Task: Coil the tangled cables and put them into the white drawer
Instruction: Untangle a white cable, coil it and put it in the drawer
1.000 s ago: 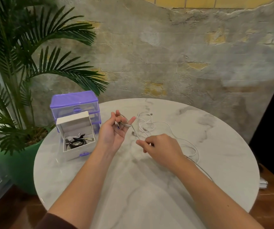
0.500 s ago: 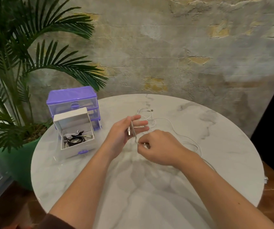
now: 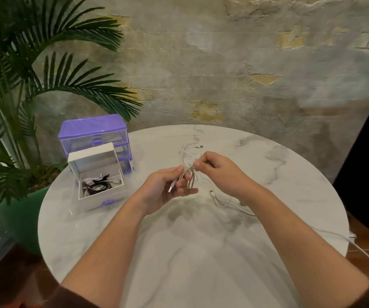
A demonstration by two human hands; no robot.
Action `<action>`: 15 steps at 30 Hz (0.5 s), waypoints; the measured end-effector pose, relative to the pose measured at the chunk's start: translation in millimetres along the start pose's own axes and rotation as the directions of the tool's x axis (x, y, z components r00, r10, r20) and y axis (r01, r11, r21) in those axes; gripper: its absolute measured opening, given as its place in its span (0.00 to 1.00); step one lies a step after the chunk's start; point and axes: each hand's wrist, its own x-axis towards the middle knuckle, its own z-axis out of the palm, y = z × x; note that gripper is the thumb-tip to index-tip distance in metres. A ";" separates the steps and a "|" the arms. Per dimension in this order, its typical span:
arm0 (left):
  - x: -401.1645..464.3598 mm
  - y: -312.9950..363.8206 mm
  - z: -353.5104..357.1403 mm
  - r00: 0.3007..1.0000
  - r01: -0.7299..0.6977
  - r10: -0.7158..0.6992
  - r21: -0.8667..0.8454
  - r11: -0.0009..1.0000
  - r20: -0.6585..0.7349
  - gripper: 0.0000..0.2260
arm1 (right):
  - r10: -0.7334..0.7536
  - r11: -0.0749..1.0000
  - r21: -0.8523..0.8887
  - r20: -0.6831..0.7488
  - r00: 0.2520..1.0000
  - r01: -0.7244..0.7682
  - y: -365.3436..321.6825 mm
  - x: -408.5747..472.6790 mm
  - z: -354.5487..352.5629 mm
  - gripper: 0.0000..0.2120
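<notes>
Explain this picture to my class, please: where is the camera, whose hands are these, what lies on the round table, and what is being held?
There is no machine here. The camera is worn on a person's head and looks forward and down, so both arms reach in from the bottom edge. The left hand holds a few loops of a pale cable, with a plug end showing by its fingers. The right hand pinches the same cable at the top of the loops. More white cable lies loose on the marble table and trails off its right edge. To the left sits an open white drawer with cables already in it, in front of a purple drawer unit. A potted palm stands behind, beside the table.
</notes>
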 end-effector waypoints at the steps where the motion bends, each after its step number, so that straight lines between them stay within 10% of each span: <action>1: 0.6 -0.2 -0.6 1.000 0.015 -0.015 -0.046 0.999 -0.005 0.14 | 0.009 0.998 0.067 0.016 1.000 -0.010 -0.3 -0.2 1.3 0.08; 15: 5.8 3.6 -14.5 0.994 0.051 0.020 -0.618 0.785 0.107 0.16 | -0.108 0.987 -0.131 -0.156 0.982 0.088 19.8 -1.3 47.4 0.18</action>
